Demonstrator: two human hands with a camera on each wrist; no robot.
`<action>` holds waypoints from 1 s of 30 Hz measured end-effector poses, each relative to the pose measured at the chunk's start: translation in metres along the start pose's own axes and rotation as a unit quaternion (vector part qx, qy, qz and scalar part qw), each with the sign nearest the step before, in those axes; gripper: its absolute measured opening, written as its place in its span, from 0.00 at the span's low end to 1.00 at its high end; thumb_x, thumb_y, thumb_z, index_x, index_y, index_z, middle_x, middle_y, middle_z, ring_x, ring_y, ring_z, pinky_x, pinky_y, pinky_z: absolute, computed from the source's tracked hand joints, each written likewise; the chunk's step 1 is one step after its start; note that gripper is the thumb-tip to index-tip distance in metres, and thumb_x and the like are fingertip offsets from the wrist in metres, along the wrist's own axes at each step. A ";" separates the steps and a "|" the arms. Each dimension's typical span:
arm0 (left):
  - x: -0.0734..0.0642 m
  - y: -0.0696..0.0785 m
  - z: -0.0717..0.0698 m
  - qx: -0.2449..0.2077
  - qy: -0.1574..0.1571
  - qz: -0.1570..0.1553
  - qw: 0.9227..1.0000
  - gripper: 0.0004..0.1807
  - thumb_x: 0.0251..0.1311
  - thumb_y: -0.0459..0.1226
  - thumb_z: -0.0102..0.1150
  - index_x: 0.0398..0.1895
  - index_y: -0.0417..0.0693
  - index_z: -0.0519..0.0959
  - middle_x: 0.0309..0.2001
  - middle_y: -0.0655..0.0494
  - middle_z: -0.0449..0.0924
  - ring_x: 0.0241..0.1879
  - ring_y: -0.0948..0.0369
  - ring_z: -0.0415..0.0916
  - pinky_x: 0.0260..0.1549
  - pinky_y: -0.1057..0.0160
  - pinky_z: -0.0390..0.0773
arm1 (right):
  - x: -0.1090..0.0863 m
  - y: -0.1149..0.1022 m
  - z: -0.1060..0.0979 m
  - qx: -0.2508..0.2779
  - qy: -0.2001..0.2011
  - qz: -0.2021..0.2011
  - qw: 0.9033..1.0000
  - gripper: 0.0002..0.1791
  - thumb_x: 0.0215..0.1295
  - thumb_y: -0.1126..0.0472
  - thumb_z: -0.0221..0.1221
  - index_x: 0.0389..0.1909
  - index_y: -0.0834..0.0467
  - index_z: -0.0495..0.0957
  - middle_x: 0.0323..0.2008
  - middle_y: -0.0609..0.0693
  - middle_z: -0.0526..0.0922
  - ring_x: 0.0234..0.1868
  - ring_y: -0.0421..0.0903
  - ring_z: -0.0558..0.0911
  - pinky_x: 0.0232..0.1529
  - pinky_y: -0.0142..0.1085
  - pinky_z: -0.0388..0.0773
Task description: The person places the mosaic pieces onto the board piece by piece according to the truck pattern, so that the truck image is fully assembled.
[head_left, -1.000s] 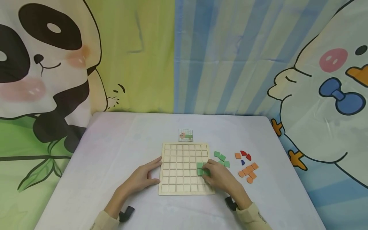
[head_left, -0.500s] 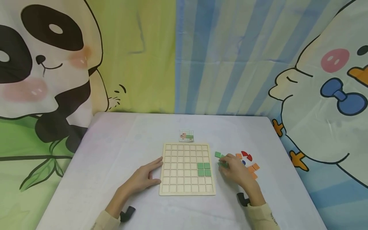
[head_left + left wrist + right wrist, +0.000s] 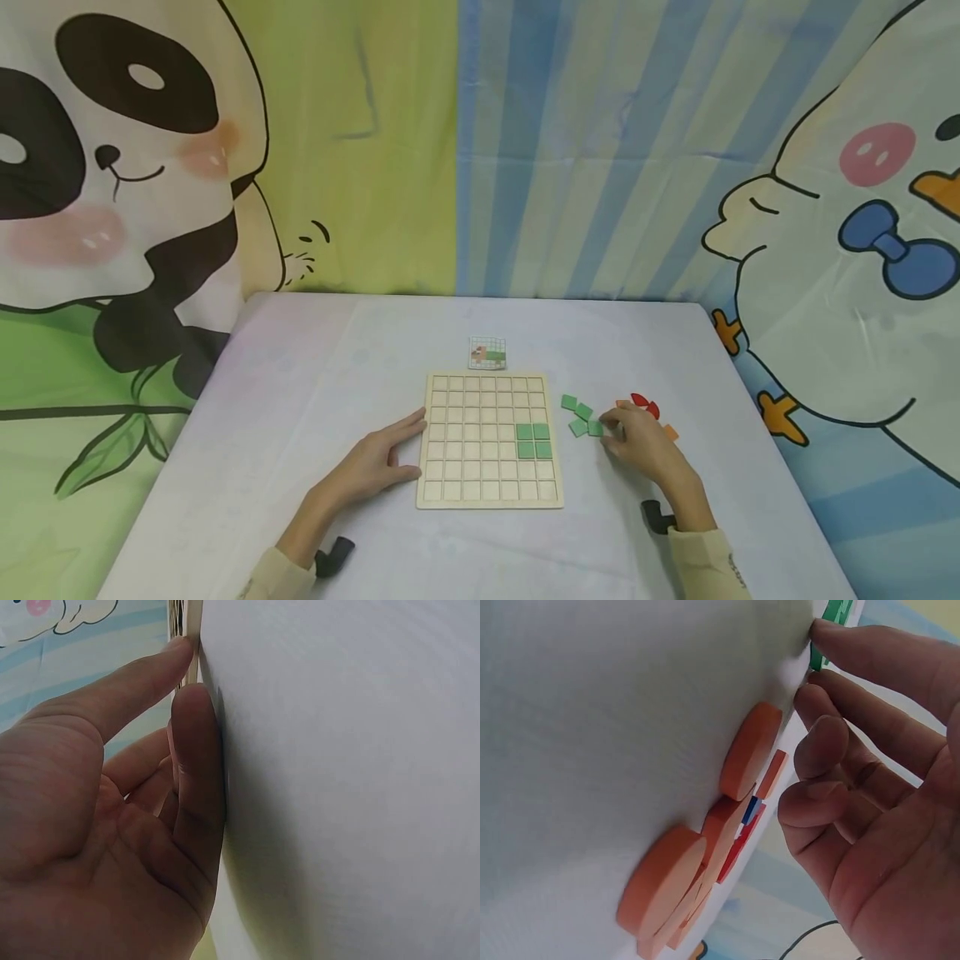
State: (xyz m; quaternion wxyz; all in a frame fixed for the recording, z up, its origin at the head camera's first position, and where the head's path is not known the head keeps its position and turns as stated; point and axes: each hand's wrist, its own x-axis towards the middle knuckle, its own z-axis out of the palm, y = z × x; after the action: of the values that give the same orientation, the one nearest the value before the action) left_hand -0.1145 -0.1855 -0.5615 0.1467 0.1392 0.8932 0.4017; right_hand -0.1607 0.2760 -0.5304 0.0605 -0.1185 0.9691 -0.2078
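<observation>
In the head view a pale wooden grid board [image 3: 468,442] lies mid-table, with several green square tiles [image 3: 534,442] set in its right-hand cells. My left hand [image 3: 367,467] rests beside the board, extended fingertips at its left edge. In the left wrist view, the left hand's thumb and a finger meet the board's edge [image 3: 192,645]. My right hand [image 3: 645,440] is bent low over the table, thumb and index finger apart, right at the edge of a loose green tile [image 3: 595,428]. From the right wrist, that green tile [image 3: 817,657] shows just past the fingertips.
Several loose green tiles [image 3: 569,402] lie right of the board. Red pieces [image 3: 639,399] and orange pieces [image 3: 664,881] sit around the right hand, partly hidden by it in the head view. A small picture card [image 3: 487,353] lies behind the board.
My right hand has left the green tiles on the board, passed over the loose green tiles, and moved further right to their right-hand side. The left hand stays at the board's edge.
</observation>
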 end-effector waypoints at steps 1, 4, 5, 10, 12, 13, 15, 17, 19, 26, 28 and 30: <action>0.000 0.000 0.000 0.000 0.000 0.000 1.000 0.44 0.60 0.40 0.77 0.79 0.48 0.68 0.85 0.59 0.58 0.22 0.68 0.71 0.26 0.68 0.75 | 0.000 0.000 0.000 0.001 0.000 0.000 1.000 0.16 0.61 0.67 0.73 0.50 0.65 0.87 0.44 0.56 0.90 0.50 0.54 0.86 0.53 0.52 0.86; 0.001 0.000 0.001 -0.003 0.002 -0.003 1.000 0.44 0.59 0.40 0.77 0.79 0.49 0.68 0.85 0.59 0.58 0.22 0.67 0.71 0.26 0.68 0.75 | 0.001 0.000 0.000 0.000 0.000 -0.002 1.000 0.16 0.61 0.67 0.73 0.50 0.65 0.87 0.44 0.55 0.90 0.49 0.53 0.86 0.52 0.52 0.86; 0.001 0.000 0.001 -0.004 0.002 -0.004 1.000 0.44 0.59 0.40 0.77 0.79 0.49 0.68 0.85 0.59 0.59 0.22 0.67 0.71 0.26 0.68 0.75 | 0.001 0.000 0.000 -0.001 0.000 -0.003 1.000 0.16 0.61 0.67 0.73 0.50 0.65 0.87 0.44 0.55 0.90 0.49 0.53 0.86 0.52 0.52 0.86; 0.002 0.001 0.004 -0.010 0.003 -0.013 1.000 0.45 0.59 0.40 0.77 0.80 0.50 0.68 0.85 0.59 0.58 0.22 0.66 0.72 0.25 0.67 0.76 | 0.001 0.001 -0.001 -0.008 0.003 -0.009 1.000 0.16 0.62 0.64 0.73 0.51 0.64 0.87 0.44 0.54 0.89 0.54 0.57 0.86 0.55 0.54 0.85; 0.002 0.001 0.005 -0.010 0.005 -0.016 1.000 0.45 0.59 0.40 0.77 0.80 0.50 0.68 0.85 0.60 0.58 0.23 0.66 0.72 0.25 0.67 0.76 | 0.001 0.002 -0.001 -0.010 0.003 -0.010 1.000 0.16 0.63 0.64 0.73 0.51 0.63 0.87 0.44 0.53 0.89 0.52 0.56 0.85 0.54 0.53 0.84; 0.002 0.002 0.005 -0.009 0.006 -0.017 1.000 0.45 0.59 0.40 0.77 0.80 0.50 0.68 0.85 0.61 0.58 0.23 0.66 0.72 0.25 0.67 0.76 | 0.001 0.002 -0.001 -0.010 0.003 -0.009 1.000 0.16 0.63 0.64 0.73 0.51 0.63 0.87 0.43 0.53 0.88 0.51 0.54 0.85 0.53 0.51 0.85; 0.002 0.002 0.006 -0.007 0.007 -0.017 1.000 0.45 0.59 0.40 0.77 0.80 0.50 0.68 0.85 0.61 0.57 0.23 0.65 0.72 0.25 0.67 0.76 | 0.001 0.003 -0.002 -0.010 0.002 -0.010 1.000 0.15 0.63 0.64 0.73 0.50 0.63 0.87 0.42 0.52 0.87 0.46 0.51 0.84 0.49 0.48 0.84; 0.002 0.002 0.006 -0.006 0.008 -0.017 1.000 0.45 0.59 0.40 0.77 0.80 0.50 0.68 0.85 0.61 0.57 0.22 0.65 0.71 0.25 0.67 0.75 | 0.002 0.004 -0.002 -0.011 0.004 -0.014 1.000 0.15 0.62 0.64 0.73 0.49 0.63 0.87 0.40 0.51 0.85 0.41 0.47 0.82 0.44 0.43 0.83; 0.002 0.002 0.006 -0.006 0.007 -0.016 1.000 0.45 0.59 0.41 0.77 0.80 0.51 0.67 0.85 0.61 0.57 0.22 0.66 0.71 0.25 0.67 0.75 | 0.001 0.004 -0.002 -0.011 0.007 -0.017 1.000 0.14 0.62 0.64 0.73 0.48 0.64 0.87 0.40 0.51 0.86 0.42 0.48 0.83 0.45 0.44 0.84; 0.001 0.004 0.004 -0.009 0.002 -0.014 1.000 0.46 0.59 0.41 0.76 0.81 0.51 0.67 0.85 0.60 0.57 0.20 0.65 0.73 0.22 0.66 0.76 | -0.005 0.000 -0.008 -0.003 0.013 -0.010 1.000 0.13 0.63 0.64 0.72 0.47 0.61 0.88 0.43 0.52 0.90 0.45 0.50 0.86 0.44 0.41 0.84; 0.001 0.005 0.003 -0.008 0.004 -0.017 1.000 0.45 0.59 0.41 0.76 0.81 0.51 0.67 0.85 0.61 0.57 0.21 0.65 0.73 0.22 0.66 0.76 | -0.005 -0.005 -0.009 -0.003 0.019 -0.016 1.000 0.13 0.62 0.64 0.73 0.47 0.60 0.88 0.41 0.50 0.88 0.39 0.45 0.82 0.39 0.35 0.80; 0.001 0.005 0.003 -0.007 0.005 -0.020 1.000 0.45 0.59 0.40 0.76 0.81 0.51 0.67 0.85 0.61 0.57 0.21 0.65 0.73 0.22 0.66 0.76 | -0.004 -0.013 -0.008 -0.002 0.023 -0.029 0.999 0.13 0.61 0.64 0.73 0.47 0.60 0.88 0.40 0.48 0.87 0.38 0.42 0.79 0.37 0.33 0.78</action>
State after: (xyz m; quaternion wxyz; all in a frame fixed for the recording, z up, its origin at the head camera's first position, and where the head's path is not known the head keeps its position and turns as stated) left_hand -0.1134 -0.1801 -0.5598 0.1516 0.1184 0.8934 0.4059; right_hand -0.1557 0.2681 -0.5177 0.0320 -0.1415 0.9669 -0.2100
